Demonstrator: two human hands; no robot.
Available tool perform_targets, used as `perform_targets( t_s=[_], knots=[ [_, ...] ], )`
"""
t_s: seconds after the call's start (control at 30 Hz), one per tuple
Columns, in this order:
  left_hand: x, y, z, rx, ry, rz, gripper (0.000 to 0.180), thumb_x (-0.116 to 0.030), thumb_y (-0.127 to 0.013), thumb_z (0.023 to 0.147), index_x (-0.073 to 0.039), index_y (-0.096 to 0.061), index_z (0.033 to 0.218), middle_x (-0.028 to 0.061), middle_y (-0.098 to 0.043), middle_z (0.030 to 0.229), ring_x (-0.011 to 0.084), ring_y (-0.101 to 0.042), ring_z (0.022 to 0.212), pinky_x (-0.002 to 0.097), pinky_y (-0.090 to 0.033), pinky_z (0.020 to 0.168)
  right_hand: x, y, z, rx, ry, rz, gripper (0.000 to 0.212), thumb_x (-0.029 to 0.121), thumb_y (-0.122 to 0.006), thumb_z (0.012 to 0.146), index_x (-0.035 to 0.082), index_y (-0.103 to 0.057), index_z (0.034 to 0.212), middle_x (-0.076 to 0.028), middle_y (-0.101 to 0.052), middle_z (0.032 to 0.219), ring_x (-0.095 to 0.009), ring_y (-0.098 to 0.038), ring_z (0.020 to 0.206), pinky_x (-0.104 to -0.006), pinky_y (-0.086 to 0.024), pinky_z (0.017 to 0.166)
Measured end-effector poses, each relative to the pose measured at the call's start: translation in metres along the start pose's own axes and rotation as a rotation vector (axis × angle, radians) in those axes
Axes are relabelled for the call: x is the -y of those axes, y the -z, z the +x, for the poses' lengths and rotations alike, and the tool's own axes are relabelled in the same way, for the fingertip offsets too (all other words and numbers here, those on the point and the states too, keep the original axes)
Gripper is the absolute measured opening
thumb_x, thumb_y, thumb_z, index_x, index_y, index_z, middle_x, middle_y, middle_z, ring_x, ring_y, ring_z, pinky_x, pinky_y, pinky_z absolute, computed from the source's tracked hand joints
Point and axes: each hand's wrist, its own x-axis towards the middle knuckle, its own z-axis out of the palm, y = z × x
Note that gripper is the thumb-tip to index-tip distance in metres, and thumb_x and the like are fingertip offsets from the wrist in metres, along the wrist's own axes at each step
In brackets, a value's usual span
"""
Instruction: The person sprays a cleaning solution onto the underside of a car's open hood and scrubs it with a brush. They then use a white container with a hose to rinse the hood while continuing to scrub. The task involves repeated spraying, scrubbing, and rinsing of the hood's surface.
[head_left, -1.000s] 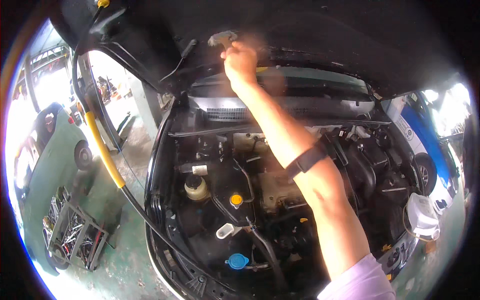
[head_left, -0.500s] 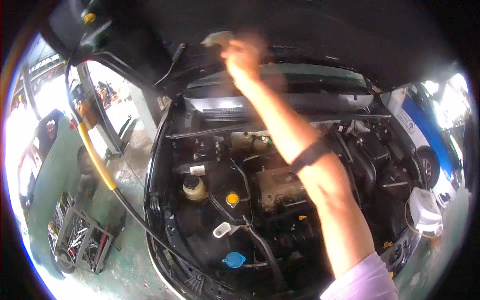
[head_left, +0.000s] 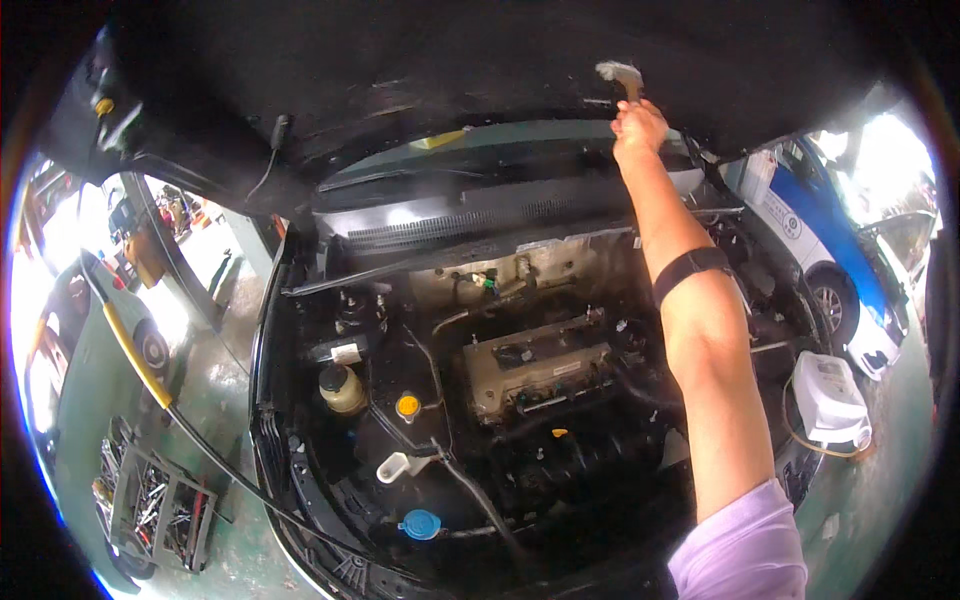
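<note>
My right hand (head_left: 641, 127) is curled firmly around a pale-tipped brush (head_left: 624, 76), whose head is at the underside of the raised hood (head_left: 480, 60); I cannot tell whether they touch. The engine (head_left: 545, 372) lies below the hood. How my left hand grips, I cannot tell.

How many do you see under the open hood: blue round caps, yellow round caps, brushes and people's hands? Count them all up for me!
Blue round caps: 1
Yellow round caps: 1
Brushes: 1, held
Hands: 1, the right one
Total: 4
</note>
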Motion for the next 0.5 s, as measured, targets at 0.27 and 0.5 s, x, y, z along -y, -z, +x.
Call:
perform_targets(
  t_s=[0.27, 0.5],
  knots=[
    [-0.025, -0.003, -0.005, -0.004, -0.103, 0.031, 0.067, -0.048, -0.060, 0.083, -0.009, -0.040, 0.133, 0.0280, -0.034, 0.139, 0.0480, -0.032, 0.127, 0.0626, -0.030, 0.099, -0.089, -0.083, -0.093, 0.416, 0.041, -0.251, 0.004, -0.001, -0.061, 0.070, 0.001, -0.061, 0.073, -0.013, -0.064, 0.079, -0.023, -0.062, 0.071, -0.0350, -0.048, 0.062],
    [-0.025, -0.004, -0.009, 0.032, -0.068, 0.065, 0.067, -0.047, -0.059, 0.083, -0.009, -0.039, 0.134, 0.0276, -0.033, 0.140, 0.0478, -0.031, 0.128, 0.0625, -0.030, 0.100, -0.073, -0.039, -0.044, 0.222, -0.090, 0.097, 0.011, -0.006, -0.060, 0.068, 0.005, -0.059, 0.068, -0.008, -0.060, 0.064, -0.019, -0.057, 0.055, -0.0328, -0.045, 0.049]
  ],
)
